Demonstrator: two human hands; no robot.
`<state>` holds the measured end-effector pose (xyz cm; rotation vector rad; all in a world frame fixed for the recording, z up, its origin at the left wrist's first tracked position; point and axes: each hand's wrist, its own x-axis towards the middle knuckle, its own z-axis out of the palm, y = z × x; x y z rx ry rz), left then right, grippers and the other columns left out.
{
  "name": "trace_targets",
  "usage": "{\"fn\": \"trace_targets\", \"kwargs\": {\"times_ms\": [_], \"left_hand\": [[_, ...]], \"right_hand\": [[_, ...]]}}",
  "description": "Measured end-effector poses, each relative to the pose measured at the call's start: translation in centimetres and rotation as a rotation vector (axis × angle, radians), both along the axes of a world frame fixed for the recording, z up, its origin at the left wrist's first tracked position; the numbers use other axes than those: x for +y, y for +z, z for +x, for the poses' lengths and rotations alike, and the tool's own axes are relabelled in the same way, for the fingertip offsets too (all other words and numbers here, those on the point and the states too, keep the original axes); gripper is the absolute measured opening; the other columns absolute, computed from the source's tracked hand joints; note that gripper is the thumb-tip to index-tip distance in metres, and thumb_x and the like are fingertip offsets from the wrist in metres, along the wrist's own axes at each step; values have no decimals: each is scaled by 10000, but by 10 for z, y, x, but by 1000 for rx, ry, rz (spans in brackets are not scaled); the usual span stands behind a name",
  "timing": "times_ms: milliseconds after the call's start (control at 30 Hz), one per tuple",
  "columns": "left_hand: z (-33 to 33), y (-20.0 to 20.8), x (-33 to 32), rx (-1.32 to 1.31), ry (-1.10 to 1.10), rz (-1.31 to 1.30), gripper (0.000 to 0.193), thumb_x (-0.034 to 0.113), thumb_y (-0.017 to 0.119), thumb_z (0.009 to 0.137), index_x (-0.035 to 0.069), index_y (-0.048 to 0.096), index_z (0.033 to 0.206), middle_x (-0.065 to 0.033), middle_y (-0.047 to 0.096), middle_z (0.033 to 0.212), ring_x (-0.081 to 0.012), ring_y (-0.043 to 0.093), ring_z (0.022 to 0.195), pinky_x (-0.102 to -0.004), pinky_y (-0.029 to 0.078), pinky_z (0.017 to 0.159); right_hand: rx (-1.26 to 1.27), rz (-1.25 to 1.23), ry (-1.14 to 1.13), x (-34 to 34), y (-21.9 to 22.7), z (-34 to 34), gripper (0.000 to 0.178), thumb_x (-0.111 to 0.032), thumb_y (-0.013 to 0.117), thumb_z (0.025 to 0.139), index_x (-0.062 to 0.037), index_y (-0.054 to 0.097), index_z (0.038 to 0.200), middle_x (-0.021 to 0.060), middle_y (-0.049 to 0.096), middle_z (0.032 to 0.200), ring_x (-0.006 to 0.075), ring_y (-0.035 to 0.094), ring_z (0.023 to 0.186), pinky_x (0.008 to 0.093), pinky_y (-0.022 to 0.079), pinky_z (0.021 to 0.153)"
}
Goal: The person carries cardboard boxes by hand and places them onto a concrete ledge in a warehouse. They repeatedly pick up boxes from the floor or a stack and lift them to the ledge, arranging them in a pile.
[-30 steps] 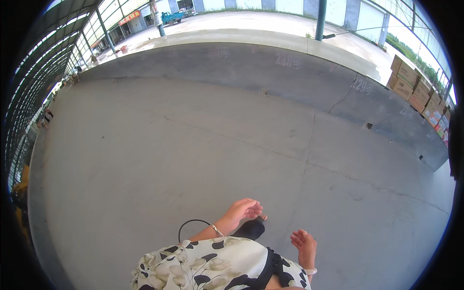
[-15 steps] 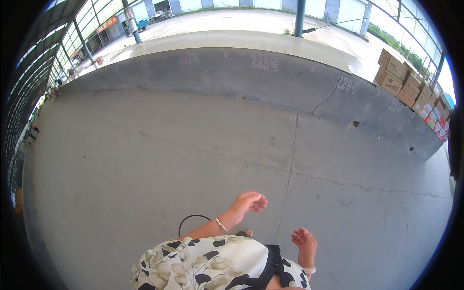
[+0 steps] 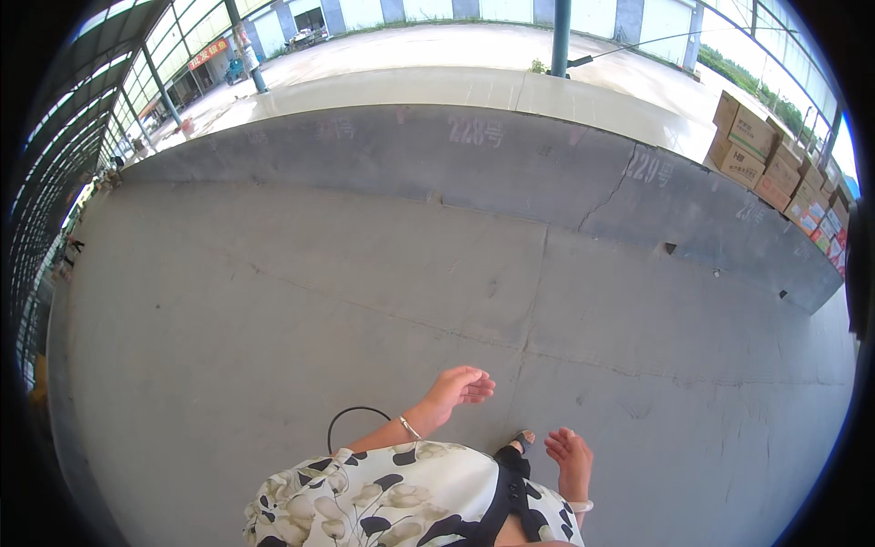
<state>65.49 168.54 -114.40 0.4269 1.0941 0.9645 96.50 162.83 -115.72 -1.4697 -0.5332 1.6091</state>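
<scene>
My left hand (image 3: 458, 387) reaches forward over the grey concrete floor (image 3: 273, 328), fingers loosely curled, holding nothing; a thin bracelet sits on its wrist. Lower and to the right, my right hand (image 3: 571, 458) hangs beside my hip with its fingers slightly apart and empty, a pale band at the wrist. Between the hands the toe of my sandalled foot (image 3: 521, 441) shows. My black-and-white floral top (image 3: 401, 497) fills the bottom edge, and a thin black cord (image 3: 351, 415) loops out at its left.
A dark raised concrete kerb (image 3: 510, 173) with painted markings crosses the view ahead. Stacked cardboard boxes (image 3: 775, 164) stand at the far right. A green steel column (image 3: 560, 36) rises behind the kerb, with a sunlit yard beyond. Cracks run across the floor.
The view has advanced toward the kerb and boxes. My left hand has swung a little further forward and to the right; my right hand stays beside my hip.
</scene>
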Motion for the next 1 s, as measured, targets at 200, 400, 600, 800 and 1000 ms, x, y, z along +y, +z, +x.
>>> {"fn": "trace_targets", "kwargs": {"times_ms": [200, 400, 600, 800, 1000], "left_hand": [[347, 35, 319, 2, -79, -34, 266, 224, 521, 1037, 6, 628, 1146, -161, 700, 1146, -248, 688, 1055, -381, 550, 924], [653, 28, 647, 29, -100, 13, 262, 220, 534, 1032, 1, 627, 1140, -169, 705, 1127, -251, 698, 1022, -378, 561, 893], [877, -5, 934, 45, -162, -62, 278, 202, 499, 1036, -23, 615, 1151, -199, 691, 1138, -278, 689, 1034, -407, 561, 917], [1018, -39, 1285, -13, -274, -9, 270, 202, 509, 1029, -24, 615, 1134, -195, 695, 1124, -276, 691, 1026, -407, 566, 908], [1120, -35, 1678, -45, -338, 24, 260, 204, 521, 1024, -14, 618, 1126, -197, 704, 1109, -274, 703, 1000, -397, 577, 877]], "right_hand": [[-41, 3, -112, 326, 33, 348, 406, -292, 567, 1011, 61, 613, 1208, 176, 713, 1070, 245, 713, 916, 338, 559, 828], [-128, 18, -119, 664, 22, 670, 399, -304, 580, 1002, 46, 624, 1187, 174, 709, 1092, 251, 711, 955, 346, 562, 852], [-73, 0, -164, 932, 5, 880, 386, -285, 575, 1011, 44, 623, 1208, 170, 710, 1109, 242, 709, 979, 341, 554, 879], [-46, -48, -231, 1217, -28, 992, 397, -291, 592, 1000, 45, 640, 1206, 159, 715, 1097, 234, 710, 971, 338, 549, 873], [-98, -93, -410, 1552, -20, 1080, 423, -278, 568, 1012, 73, 608, 1245, 183, 703, 1133, 243, 703, 1003, 342, 550, 882]]}}
